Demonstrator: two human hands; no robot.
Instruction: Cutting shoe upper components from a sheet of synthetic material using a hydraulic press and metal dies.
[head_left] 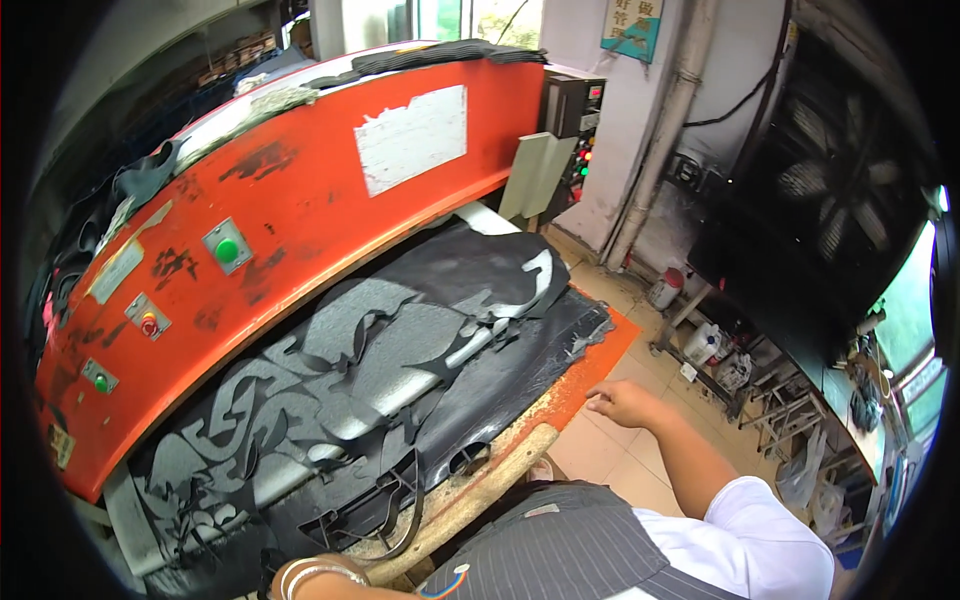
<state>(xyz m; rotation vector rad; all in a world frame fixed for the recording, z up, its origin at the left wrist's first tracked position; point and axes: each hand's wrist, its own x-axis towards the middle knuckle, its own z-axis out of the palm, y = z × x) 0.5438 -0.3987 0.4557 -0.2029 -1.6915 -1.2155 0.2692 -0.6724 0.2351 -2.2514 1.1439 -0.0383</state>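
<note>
Dark grey sheet material (400,335) with cut-out shapes and curling offcuts covers the bed under an orange-red press (300,190). Black curved strips, like cutting dies (390,507), stand on the near edge of the bed. Beside them, at the bottom of the view, is my left hand (285,572), with light bracelets at its wrist. Its fingers are too dark and cut off to make out. My right hand (628,404) hovers past the right end of the worn wooden front rail (500,475), near an orange plate (600,355). Its fingers are loosely bent and apart, with nothing visible in them.
Green buttons (227,250) and a red one (149,325) sit on the press front. A control box (575,110) with lit lamps stands at its far end. On the right are a large black fan (835,170), a white jug (705,343) and metal stools (795,405).
</note>
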